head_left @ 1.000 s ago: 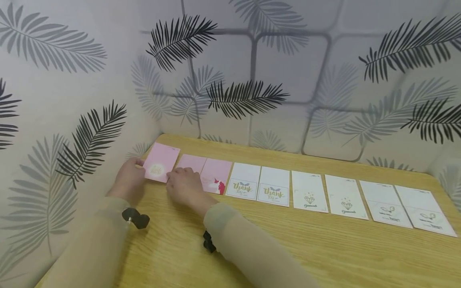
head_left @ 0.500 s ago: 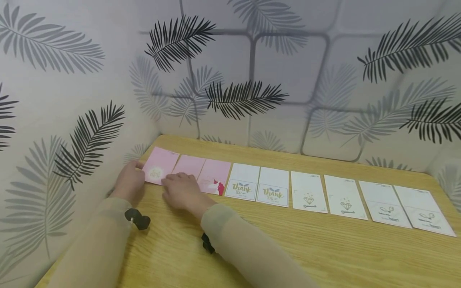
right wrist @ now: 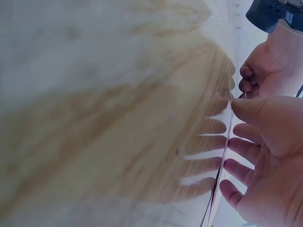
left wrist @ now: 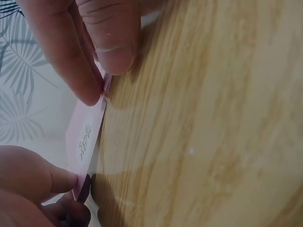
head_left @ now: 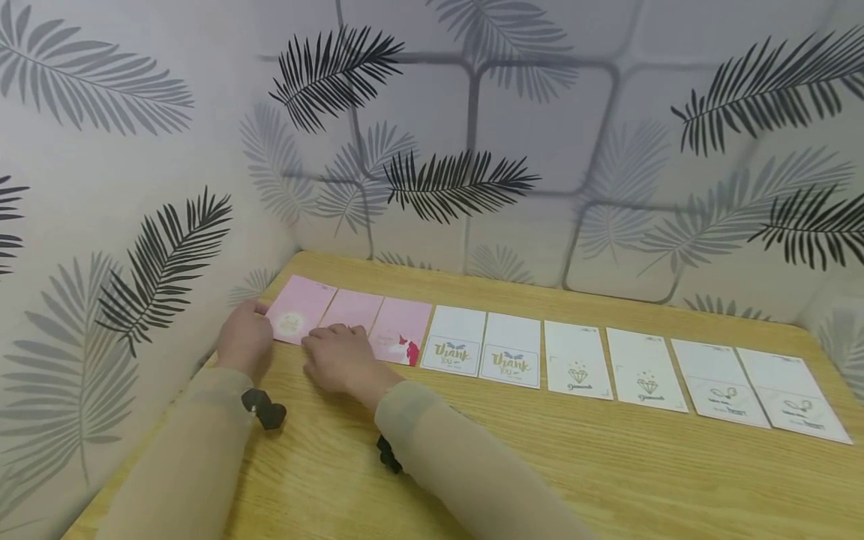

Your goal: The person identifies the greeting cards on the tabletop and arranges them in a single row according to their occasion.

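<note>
A pink card point(head_left: 304, 296) with a pale round patch and gold lettering lies at the left end of a row. My left hand point(head_left: 245, 336) pinches its left edge, thumb above and a finger beneath, as the left wrist view shows at the left hand point(left wrist: 33, 182). My right hand point(head_left: 340, 357) rests at its lower right corner, partly covering the second pink card point(head_left: 359, 304). In the right wrist view the right hand point(right wrist: 274, 156) has its fingers spread and lightly bent at the cards' edges. Beside them lies a third pink card point(head_left: 403, 319) with a red figure.
Rightward the row continues with white "Thank you" cards point(head_left: 454, 349), cream diamond cards point(head_left: 579, 360) and white cards with heart lettering point(head_left: 722, 382). All lie on a wooden table point(head_left: 607, 480). A leaf-patterned wall point(head_left: 432, 247) stands behind and at the left.
The leftmost pink card has come down a little and lies level with the second one, closer to it. The right hand has shifted slightly left; over the last half second both hands hardly move.
</note>
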Demonstrator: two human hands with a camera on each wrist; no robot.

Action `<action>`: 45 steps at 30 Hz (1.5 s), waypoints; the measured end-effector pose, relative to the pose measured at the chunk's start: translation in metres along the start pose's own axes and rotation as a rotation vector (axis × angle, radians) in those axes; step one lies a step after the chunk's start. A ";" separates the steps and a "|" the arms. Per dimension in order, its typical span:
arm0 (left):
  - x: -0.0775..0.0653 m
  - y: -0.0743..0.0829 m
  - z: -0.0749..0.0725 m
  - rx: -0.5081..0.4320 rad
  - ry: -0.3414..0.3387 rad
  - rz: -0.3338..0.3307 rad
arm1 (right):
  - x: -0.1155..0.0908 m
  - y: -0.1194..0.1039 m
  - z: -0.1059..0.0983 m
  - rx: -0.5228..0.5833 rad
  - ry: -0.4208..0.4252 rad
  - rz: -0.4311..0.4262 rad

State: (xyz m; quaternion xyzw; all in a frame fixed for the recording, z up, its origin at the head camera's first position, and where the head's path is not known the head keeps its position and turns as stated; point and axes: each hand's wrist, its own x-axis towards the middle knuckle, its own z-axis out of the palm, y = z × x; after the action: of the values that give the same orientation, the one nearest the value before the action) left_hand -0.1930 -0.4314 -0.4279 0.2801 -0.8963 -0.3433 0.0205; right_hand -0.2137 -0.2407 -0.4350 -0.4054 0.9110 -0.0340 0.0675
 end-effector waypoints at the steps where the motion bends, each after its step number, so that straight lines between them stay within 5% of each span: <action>1: 0.000 0.001 0.000 0.003 0.002 -0.006 | 0.001 0.000 0.001 -0.002 -0.005 0.000; 5: -0.002 0.002 0.001 0.029 0.008 -0.010 | 0.005 0.001 0.003 0.003 -0.024 0.003; 17: -0.016 0.002 0.010 0.255 0.098 0.154 | -0.003 0.001 -0.003 0.007 0.000 0.009; 24: -0.018 0.004 0.011 0.269 0.102 0.139 | 0.002 0.002 0.000 0.002 -0.047 0.014; 45: -0.019 0.003 0.018 0.256 0.114 0.124 | 0.000 0.007 0.002 0.002 -0.004 0.017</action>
State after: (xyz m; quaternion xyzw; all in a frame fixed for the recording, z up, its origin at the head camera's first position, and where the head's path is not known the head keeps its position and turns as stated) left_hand -0.1825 -0.4092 -0.4364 0.2435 -0.9456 -0.2080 0.0569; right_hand -0.2185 -0.2362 -0.4377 -0.3975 0.9143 -0.0335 0.0700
